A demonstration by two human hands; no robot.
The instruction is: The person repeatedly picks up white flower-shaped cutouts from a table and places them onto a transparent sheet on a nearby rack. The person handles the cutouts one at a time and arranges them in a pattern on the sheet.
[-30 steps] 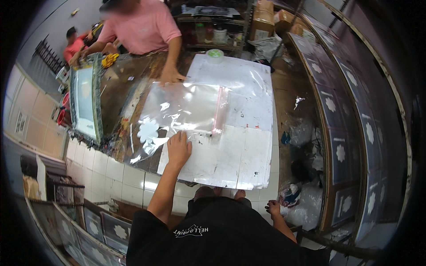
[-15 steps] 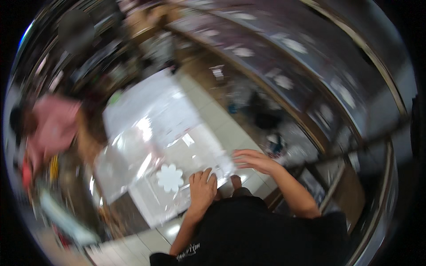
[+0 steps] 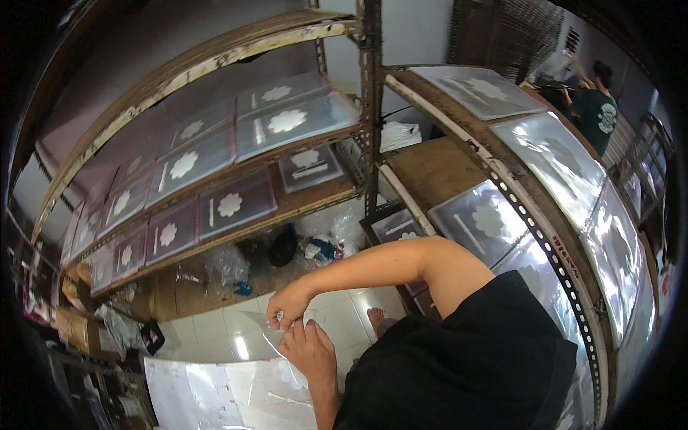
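Observation:
My right hand is closed in a fist, with a bit of clear plastic sheet showing at its fingers. Right against it, my left hand has its fingers bent and closed on the same sheet. The sheet's curved edge runs from my hands down toward the white-topped table. A pale flower-shaped piece shows beside my left wrist, partly hidden by it. A thin white strip is near it; whether both lie on the sheet or the table I cannot tell.
A shelf rack ahead bears several clear sheets with white flower shapes and strips. A second rack on the right holds more, close to my right arm. Crumpled plastic and a cardboard box sit low. A person stands far right.
My view has swung right, toward the racks. My hands, apart before, have come together at the plastic sheet. The table now sits lower in view, and the person in pink is out of sight.

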